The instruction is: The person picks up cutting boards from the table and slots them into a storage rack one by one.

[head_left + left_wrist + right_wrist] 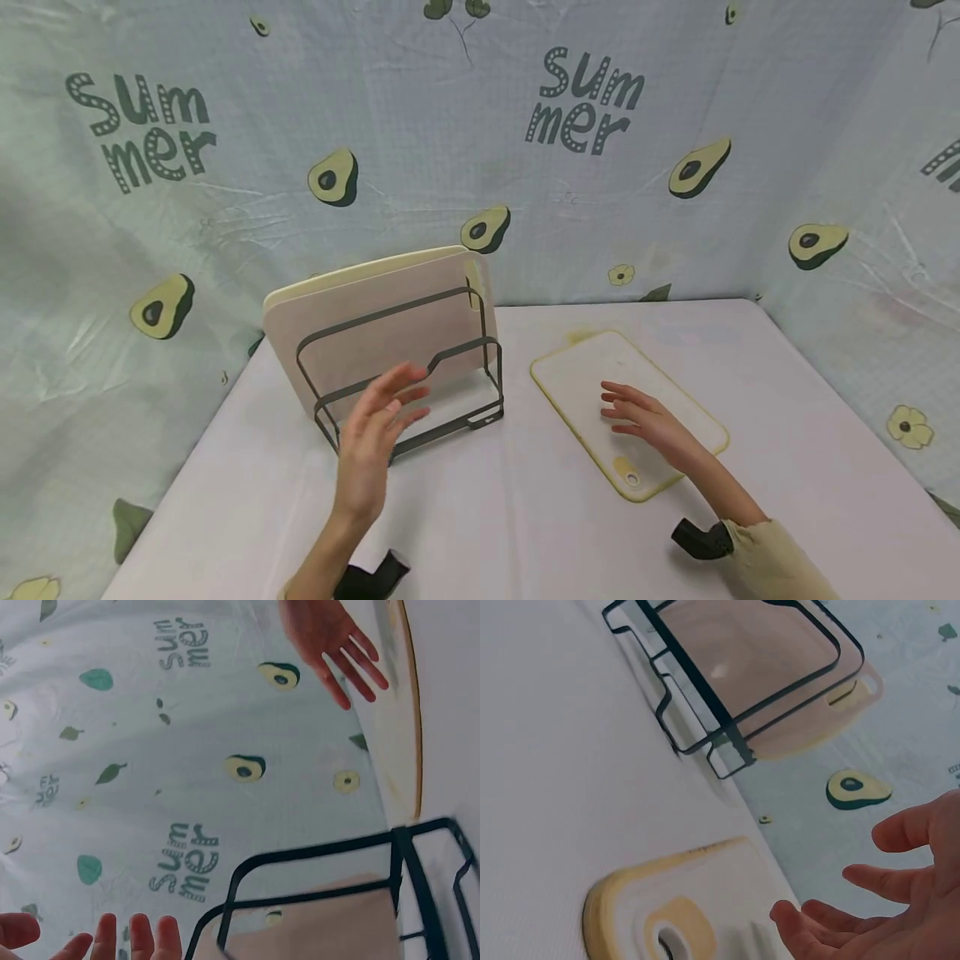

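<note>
Both hands in the head view, well apart from each other. Left hand [367,454]: raised, fingers loosely bent and spaced apart, grasping nothing. Right hand [654,423]: raised likewise, fingers loosely bent and slightly spread, grasping nothing.

Just beyond the left hand — a dark wire rack [690,677]. In the left wrist view a gap shows between these fingertips and the rack. Two boards stand in the rack, leaning back from the left hand: a pinkish board [382,333] on the nearer side, a cream board [360,271] behind it, mostly covered. A handle slot shows at the pinkish board's upper corner, on the side toward the right hand.

Beneath the right hand, a white board [615,367] with a yellow rim lies flat on the white table [525,533]; its yellow-ringed hole [626,472] sits at the end nearest the person. Right fingers appear to be above this board; contact cannot be told for certain.

A black wrist mount [703,540] and a pale sleeve [780,562] lie behind the right hand. Beyond both hands — a printed cloth [420,125] with avocados and "summer" lettering.
</note>
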{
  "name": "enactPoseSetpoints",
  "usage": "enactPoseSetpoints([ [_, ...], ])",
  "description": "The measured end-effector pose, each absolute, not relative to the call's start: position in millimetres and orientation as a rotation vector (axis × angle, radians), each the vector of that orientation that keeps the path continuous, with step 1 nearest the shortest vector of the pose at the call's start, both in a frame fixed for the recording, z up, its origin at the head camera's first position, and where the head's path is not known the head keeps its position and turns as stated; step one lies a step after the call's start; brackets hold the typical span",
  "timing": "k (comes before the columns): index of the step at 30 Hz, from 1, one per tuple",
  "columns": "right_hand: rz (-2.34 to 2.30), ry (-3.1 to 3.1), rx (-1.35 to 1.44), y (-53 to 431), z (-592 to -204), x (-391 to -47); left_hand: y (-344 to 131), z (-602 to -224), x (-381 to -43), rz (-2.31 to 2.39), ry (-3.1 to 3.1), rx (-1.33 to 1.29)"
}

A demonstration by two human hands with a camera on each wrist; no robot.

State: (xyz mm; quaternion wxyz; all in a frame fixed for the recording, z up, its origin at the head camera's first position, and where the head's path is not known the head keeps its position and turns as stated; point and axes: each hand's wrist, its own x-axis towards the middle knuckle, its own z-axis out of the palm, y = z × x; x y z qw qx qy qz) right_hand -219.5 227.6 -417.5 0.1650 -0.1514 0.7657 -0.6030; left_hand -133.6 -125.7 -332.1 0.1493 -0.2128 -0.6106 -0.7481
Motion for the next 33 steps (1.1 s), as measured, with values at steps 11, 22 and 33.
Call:
enactPoseSetpoints([
  [11, -1.621, 2.293, -0.341, 267.5, -417.6, -206.0, -69.7, -351.3, -138.3, -2.433, -2.191, -0.272],
  [22, -1.448, 2.357, -0.242, 296.6, -407.8, -201.8, -16.6, -385.9, -148.3, -2.503, -2.279, -0.274],
  [33, -1.436, 2.305, -0.099, 330.6, -400.6, -220.2, 21.3, -406.4, -149.0, -2.689, -2.240, -0.115],
])
